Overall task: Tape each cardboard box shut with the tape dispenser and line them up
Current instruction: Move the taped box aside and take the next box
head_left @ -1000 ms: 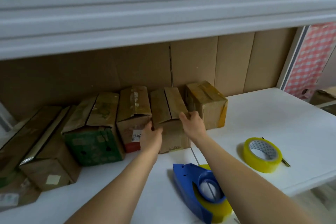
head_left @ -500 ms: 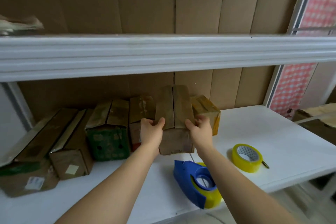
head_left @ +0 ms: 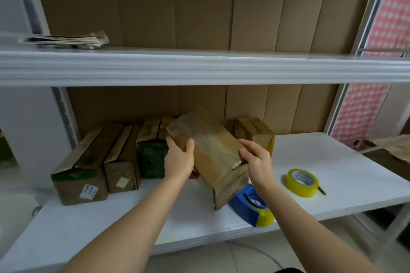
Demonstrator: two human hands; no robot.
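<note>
Where held box [head_left: 213, 153] tilts, dispenser [head_left: 253, 205] half-hidden.

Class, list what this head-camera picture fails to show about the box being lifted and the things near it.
- Held box: underside and back, turned away in the head view.
- Tape dispenser: partly behind the box and right hand.
- Box label: print too small.
- Left hand fingers: hidden behind the box.

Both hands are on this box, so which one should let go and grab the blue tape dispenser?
Probably the right hand. The blue tape dispenser lies on the shelf just beneath it, right of the held cardboard box. The left hand would have to cross the box.
</note>
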